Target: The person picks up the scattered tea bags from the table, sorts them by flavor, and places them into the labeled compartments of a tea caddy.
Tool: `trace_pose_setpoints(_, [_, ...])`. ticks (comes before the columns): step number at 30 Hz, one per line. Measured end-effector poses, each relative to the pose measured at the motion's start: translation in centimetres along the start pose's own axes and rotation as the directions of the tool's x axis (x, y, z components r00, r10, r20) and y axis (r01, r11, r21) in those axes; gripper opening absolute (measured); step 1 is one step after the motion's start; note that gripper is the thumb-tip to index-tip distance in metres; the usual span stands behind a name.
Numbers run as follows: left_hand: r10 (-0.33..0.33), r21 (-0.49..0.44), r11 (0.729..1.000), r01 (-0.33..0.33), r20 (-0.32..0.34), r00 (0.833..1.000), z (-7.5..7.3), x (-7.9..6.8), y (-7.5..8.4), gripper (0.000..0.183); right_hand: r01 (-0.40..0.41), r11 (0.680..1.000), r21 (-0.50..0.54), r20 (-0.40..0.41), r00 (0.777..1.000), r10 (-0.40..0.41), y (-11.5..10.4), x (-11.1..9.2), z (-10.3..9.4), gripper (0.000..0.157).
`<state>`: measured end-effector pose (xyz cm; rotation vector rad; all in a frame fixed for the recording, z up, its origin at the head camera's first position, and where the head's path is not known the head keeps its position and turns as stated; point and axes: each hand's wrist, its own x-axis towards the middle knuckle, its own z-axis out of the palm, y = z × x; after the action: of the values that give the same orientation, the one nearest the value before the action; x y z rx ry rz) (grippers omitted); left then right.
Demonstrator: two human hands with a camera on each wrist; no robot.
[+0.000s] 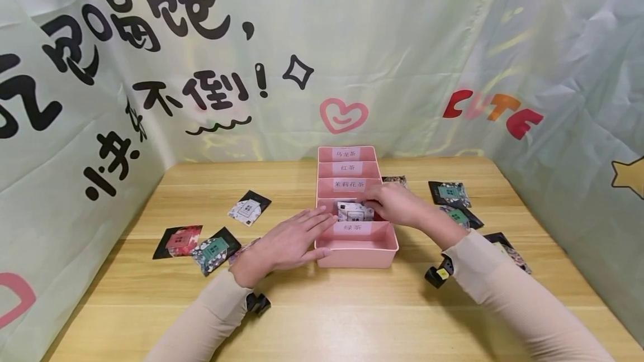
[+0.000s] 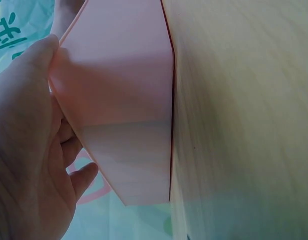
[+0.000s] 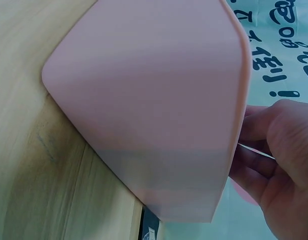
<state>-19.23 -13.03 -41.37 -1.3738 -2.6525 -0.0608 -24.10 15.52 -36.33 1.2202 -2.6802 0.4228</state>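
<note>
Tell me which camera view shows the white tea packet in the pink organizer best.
The head view: the white tea packet lies in the pink organizer's second compartment from the front, under the right hand. Both wrist views show only the organizer's outer wall; the packet is hidden there.

left hand (image 1: pixel 287 242) lay flat and palm-down, fingers straight and together pointing right, thumb stretched out below them; in the left wrist view the fingers (image 2: pixel 68 142) and thumb looked relaxed, not clenched. right hand (image 1: pixel 397 205) reached in from the right, palm-down, wrist bent a little, fingers (image 3: pixel 254 150) curled inward with tips pinched together; the right wrist view showed the same curl. both forearms came in from the bottom corners and angled toward the middle, each in a beige sleeve with a small dark camera mount strapped under the wrist.
</note>
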Motion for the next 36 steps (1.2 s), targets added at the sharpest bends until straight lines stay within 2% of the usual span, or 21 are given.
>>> trace_pose_setpoints(15, [-0.004, -0.008, 1.0, 0.004, 0.008, 1.0, -0.2, -0.1, 0.0, 0.075, -0.021, 0.999, 0.036, -0.097, 0.995, 0.024, 1.2, -0.9, -1.3, 0.019])
trace_pose_setpoints(27, [-0.012, -0.011, 1.0, 0.012, 0.016, 1.0, -0.1, 0.0, 0.0, 0.074, -0.157, 0.986, 0.049, -0.102, 0.982, 0.162, 2.9, -2.1, -2.8, 0.022])
trace_pose_setpoints(36, [0.003, 0.002, 1.0, -0.003, 0.005, 1.0, 0.1, -0.1, 0.0, 0.074, -0.26, 0.961, 0.093, -0.092, 0.959, 0.268, 4.8, -3.1, -3.0, 0.023])
